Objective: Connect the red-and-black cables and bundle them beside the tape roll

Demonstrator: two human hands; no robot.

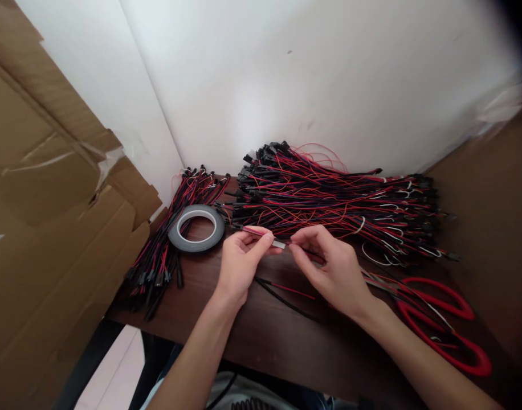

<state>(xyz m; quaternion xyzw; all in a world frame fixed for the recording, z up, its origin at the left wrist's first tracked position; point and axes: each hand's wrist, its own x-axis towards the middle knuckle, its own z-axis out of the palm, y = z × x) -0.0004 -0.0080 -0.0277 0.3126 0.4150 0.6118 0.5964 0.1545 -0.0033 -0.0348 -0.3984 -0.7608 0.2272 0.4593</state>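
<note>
In the middle of the view my left hand pinches a thin wire bundle, and a small white piece sticks out past its thumb. Close on the right, my right hand has its fingertips pressed together on the dark wires of the same bundle. Behind my left hand lies a roll of dark grey tape with a white core. On the table below the hands rest a black cable and a short red wire. Red-handled scissors lie by my right forearm, partly under wires.
A large pile of red and black wire harnesses lies along the white wall. A smaller pile is at the left. Cardboard stands on the left of the dark brown table, and a brown panel on the right.
</note>
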